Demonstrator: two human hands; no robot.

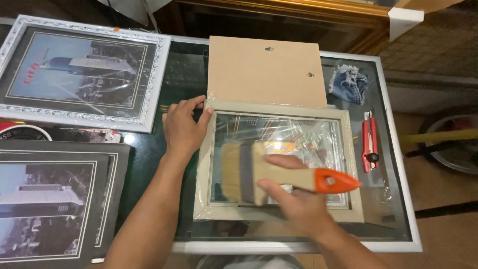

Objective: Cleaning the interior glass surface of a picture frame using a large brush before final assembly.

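A pale beige picture frame (348,149) wrapped in clear plastic lies flat on the glass-topped table (398,199). My left hand (183,127) rests on the frame's upper left corner, fingers spread over its edge. My right hand (294,199) grips a wide flat paintbrush (244,172) with a wooden body and orange handle tip. The bristles lie over the left part of the frame's glass. The brush is blurred from motion.
A brown backing board (264,69) lies behind the frame. A red utility knife (369,142) and a scrap of denim cloth (349,83) sit to the right. A white ornate framed picture (79,69) and a black-matted picture (50,199) lie to the left.
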